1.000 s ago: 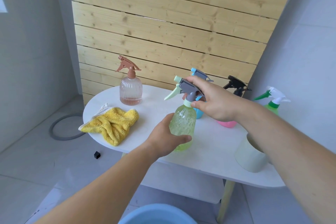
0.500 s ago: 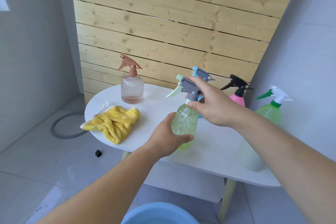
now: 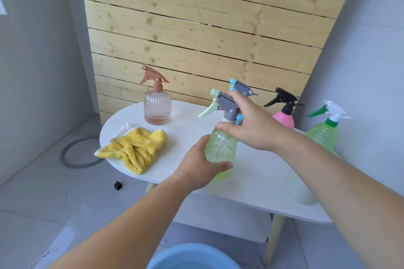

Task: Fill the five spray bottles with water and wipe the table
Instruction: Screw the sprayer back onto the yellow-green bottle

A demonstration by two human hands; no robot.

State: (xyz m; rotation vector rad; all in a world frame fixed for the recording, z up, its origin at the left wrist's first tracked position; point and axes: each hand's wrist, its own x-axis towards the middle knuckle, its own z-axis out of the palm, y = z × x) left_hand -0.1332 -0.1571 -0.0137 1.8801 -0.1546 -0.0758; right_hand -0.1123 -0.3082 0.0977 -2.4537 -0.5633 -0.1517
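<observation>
"Hands?"

"My left hand [image 3: 201, 166] gripped the yellow-green bottle [image 3: 220, 148] by its body, centre frame, on the table [image 3: 251, 181]. My right hand [image 3: 255, 124] curled round its grey spray head [image 3: 226, 102]."

"Rest?"

"Stood around it: ribbed bottle [image 3: 157, 107] upper left, blue-capped bottle [image 3: 241, 86] just behind, pink bottle [image 3: 284, 118] and green bottle [image 3: 323, 135] right. Left lay the yellow cloth [image 3: 135, 148]."

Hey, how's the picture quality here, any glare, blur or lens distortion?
Head view: soft, even daylight, with no harsh glare or hard shadows. The head view's wide-angle lens tilts the planks of the wooden slat wall. Also in the head view, the yellow-green spray bottle in the left hand looks sharp.
</observation>
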